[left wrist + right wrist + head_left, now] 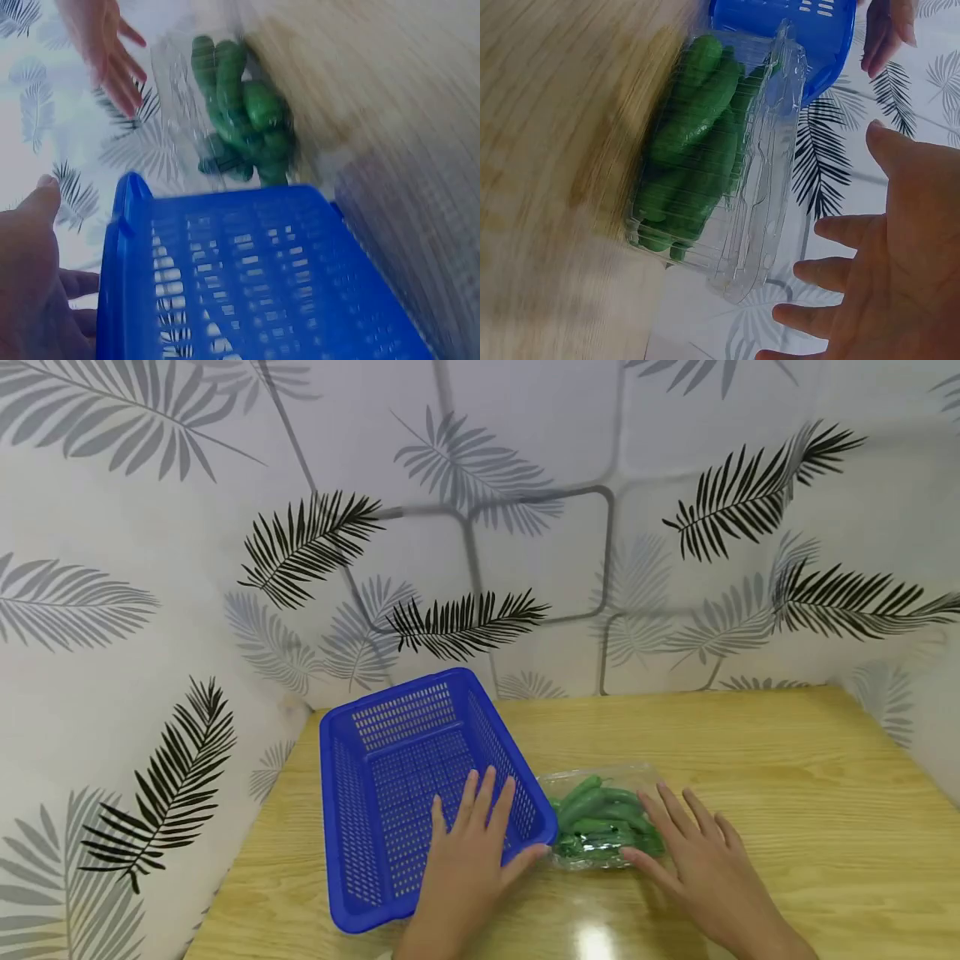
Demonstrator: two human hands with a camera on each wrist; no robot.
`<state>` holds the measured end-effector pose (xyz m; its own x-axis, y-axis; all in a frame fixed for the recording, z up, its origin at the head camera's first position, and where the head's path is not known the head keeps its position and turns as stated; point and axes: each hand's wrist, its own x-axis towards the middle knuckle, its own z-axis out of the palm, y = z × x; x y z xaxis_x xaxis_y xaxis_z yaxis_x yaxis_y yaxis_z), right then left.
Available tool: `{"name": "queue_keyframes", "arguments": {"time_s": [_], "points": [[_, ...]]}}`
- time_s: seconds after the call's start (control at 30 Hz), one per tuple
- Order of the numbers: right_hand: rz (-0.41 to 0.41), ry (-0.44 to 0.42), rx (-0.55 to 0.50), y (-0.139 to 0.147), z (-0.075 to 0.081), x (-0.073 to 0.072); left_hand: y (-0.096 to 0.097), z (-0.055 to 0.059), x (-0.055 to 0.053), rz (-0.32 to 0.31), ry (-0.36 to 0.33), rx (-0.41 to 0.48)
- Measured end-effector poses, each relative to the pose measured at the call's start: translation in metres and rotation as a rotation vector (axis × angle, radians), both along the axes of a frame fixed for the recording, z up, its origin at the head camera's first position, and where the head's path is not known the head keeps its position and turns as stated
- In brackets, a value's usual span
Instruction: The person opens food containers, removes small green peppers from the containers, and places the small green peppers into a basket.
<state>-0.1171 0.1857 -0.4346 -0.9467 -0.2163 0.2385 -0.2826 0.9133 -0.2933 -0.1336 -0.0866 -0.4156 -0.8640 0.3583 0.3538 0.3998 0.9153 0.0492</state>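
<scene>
At the near side, a person's two bare hands are reaching forward over a wooden table (787,760). The left hand (468,860) is holding nothing; its fingers are spreading out, with the thumb pointing right, and it is hovering at the near right part of a blue basket; whether it is touching the rim, I cannot tell. The right hand (705,868) is also holding nothing, its fingers extending loosely apart, and the right wrist view is showing a gap between it and a clear plastic container (637,777).

That container is lying on the table between the two hands, just to the right of the basket, whose rim is covering a bit of its left end. Inside, several long green vegetables (600,810) are lying in a heap, showing through the shiny plastic.

To the left, the blue basket (412,793), rectangular with slotted walls and a mesh floor, is standing at a slant and stretching toward the table's far edge. Farthest away, a pale wall (547,568) is rising behind the table, displaying black and grey feathery leaves.
</scene>
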Motion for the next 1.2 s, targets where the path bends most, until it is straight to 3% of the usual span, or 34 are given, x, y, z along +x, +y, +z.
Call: {"name": "queue_keyframes", "arguments": {"time_s": [0.13,0.3,0.4,0.7,0.83,1.0,1.1,1.2], "points": [[0.008,-0.001,0.016,-0.001,-0.002,0.002,0.01,-0.004,-0.002,-0.122,0.069,-0.056],[0.02,0.013,0.011,0.0,-0.006,0.004,0.024,-0.008,-0.011,-0.308,0.281,-0.092],[0.021,0.034,-0.003,0.002,-0.009,0.005,0.034,-0.009,-0.015,-0.356,0.341,-0.132],[0.012,0.027,-0.063,0.013,-0.015,0.008,0.056,-0.013,-0.019,-0.338,0.276,-0.247],[-0.005,-0.073,-0.155,0.016,-0.018,0.007,0.061,-0.017,-0.021,-0.341,0.296,-0.273],[-0.035,-0.264,-0.292,0.021,-0.021,0.006,0.065,-0.022,-0.021,-0.345,0.337,-0.279],[-0.062,-0.327,-0.324,0.023,-0.022,0.005,0.066,-0.023,-0.02,-0.334,0.341,-0.282],[-0.071,-0.332,-0.359,0.024,-0.022,0.002,0.066,-0.023,-0.02,-0.321,0.322,-0.312]]}}
